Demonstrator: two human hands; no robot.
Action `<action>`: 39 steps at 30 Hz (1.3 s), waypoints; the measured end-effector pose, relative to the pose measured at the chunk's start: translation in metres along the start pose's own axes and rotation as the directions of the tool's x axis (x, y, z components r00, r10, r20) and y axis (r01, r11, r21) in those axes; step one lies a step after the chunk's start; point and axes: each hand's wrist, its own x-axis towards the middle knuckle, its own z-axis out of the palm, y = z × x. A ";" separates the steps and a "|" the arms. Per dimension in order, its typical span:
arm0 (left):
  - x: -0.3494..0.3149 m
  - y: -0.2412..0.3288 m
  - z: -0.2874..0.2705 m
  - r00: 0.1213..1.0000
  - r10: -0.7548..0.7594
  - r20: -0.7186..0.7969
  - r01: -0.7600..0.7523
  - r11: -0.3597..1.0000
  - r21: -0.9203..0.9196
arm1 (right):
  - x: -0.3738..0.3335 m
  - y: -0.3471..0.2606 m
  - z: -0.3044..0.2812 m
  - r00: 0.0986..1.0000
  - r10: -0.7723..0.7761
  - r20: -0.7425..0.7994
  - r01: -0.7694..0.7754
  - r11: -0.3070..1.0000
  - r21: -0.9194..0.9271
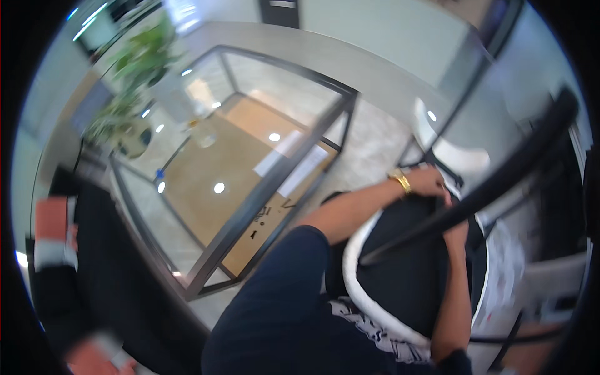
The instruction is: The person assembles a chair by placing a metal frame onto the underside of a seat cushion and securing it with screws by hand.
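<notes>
A black rounded seat-like piece (406,262) with a thick white rim lies close in front of me, and a dark bar (494,194) slants up across it. My left hand (428,181), with a gold band on its wrist, is at the far edge of this piece, its fingers bent and closed. Right beside it is my right hand (455,231), partly covered by the dark bar, with one finger or thumb reaching toward the left hand. Both hands seem closed on something small at the edge that I cannot make out.
A glass-topped table (237,244) with a dark frame stands to the left, over a brown cardboard box (206,175). Green plants (147,53) are behind it. Beyond my hands is a curved white piece (459,156). Clear plastic (505,265) lies at the right.
</notes>
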 end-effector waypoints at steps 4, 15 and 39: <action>0.005 -0.016 -0.002 0.974 0.138 -0.178 -0.138 0.990 0.015 | 0.024 -0.024 -0.026 0.987 0.157 -0.033 -0.145 0.963 0.227; 0.012 0.025 -0.003 0.964 -0.265 0.019 0.263 0.944 -0.197 | 0.064 0.027 -0.036 0.912 0.316 0.263 -0.405 0.799 0.443; -0.001 -0.018 0.000 0.828 -0.552 -0.096 0.288 0.567 -0.772 | 0.056 -0.001 -0.072 0.911 0.134 0.391 -0.120 0.991 -0.060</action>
